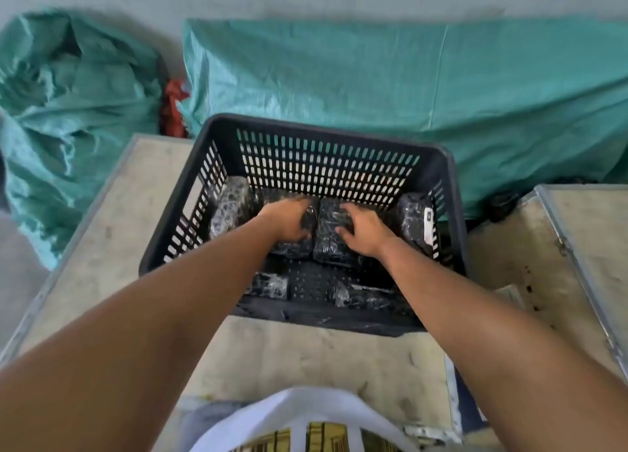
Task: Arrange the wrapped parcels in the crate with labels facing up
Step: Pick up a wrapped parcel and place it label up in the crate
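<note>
A black slatted plastic crate (326, 139) stands on a worn table and holds several black parcels wrapped in clear film. My left hand (287, 220) rests on one parcel (295, 248) in the middle of the far row. My right hand (365, 232) grips the parcel beside it (331, 244). A parcel (229, 210) leans at the crate's left wall. Another (416, 220) stands at the right wall with a white label showing on its side. Two more parcels (268, 285) lie near the front wall, partly hidden.
Two large green woven sacks (373, 88) lie behind the table against the wall, with a red item (173, 108) between them. A second table (584, 241) stands to the right. The bare tabletop (112, 214) extends left of the crate.
</note>
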`<move>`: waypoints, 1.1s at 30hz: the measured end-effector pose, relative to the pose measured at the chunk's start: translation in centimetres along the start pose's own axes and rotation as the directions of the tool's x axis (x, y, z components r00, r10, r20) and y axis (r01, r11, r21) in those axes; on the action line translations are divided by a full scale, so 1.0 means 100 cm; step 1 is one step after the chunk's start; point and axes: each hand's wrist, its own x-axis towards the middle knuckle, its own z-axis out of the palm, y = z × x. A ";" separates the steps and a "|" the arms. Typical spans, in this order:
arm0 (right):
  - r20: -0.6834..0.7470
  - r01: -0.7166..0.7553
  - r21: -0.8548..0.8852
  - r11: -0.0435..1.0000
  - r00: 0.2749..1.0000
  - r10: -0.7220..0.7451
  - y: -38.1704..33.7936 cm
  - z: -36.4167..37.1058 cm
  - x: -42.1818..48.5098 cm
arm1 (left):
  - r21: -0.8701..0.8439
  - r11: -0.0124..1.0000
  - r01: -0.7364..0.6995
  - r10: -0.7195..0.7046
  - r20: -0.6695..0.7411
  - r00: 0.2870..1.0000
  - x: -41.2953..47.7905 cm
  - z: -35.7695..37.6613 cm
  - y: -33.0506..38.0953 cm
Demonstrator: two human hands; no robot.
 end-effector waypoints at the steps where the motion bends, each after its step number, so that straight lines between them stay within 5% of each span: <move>1: 0.033 0.001 -0.033 0.999 0.999 0.000 0.004 0.006 0.003 | 0.027 1.000 -0.013 0.012 0.040 0.999 0.002 0.005 -0.001; 7: 0.135 -0.056 -0.117 0.992 0.988 0.072 0.013 0.034 0.005 | -0.025 0.999 -0.023 0.028 0.220 0.975 0.006 0.037 -0.012; 14: 0.200 -0.058 -0.368 0.928 0.970 0.140 0.017 0.046 0.007 | 0.040 0.999 0.007 -0.015 0.188 0.982 0.007 0.039 -0.010; 21: 0.172 -0.067 -0.353 0.933 0.976 0.134 0.007 0.033 0.011 | -0.010 1.000 0.012 -0.010 0.189 0.982 0.007 0.038 -0.013; 27: 0.163 -0.025 -0.139 0.990 0.986 0.048 0.005 -0.012 0.006 | -0.175 0.982 0.073 -0.044 0.161 0.986 0.004 0.038 -0.016; 33: -0.131 0.035 0.394 0.918 0.991 0.018 0.016 -0.038 0.003 | -0.357 0.934 -0.013 0.022 0.021 1.000 0.001 0.026 -0.011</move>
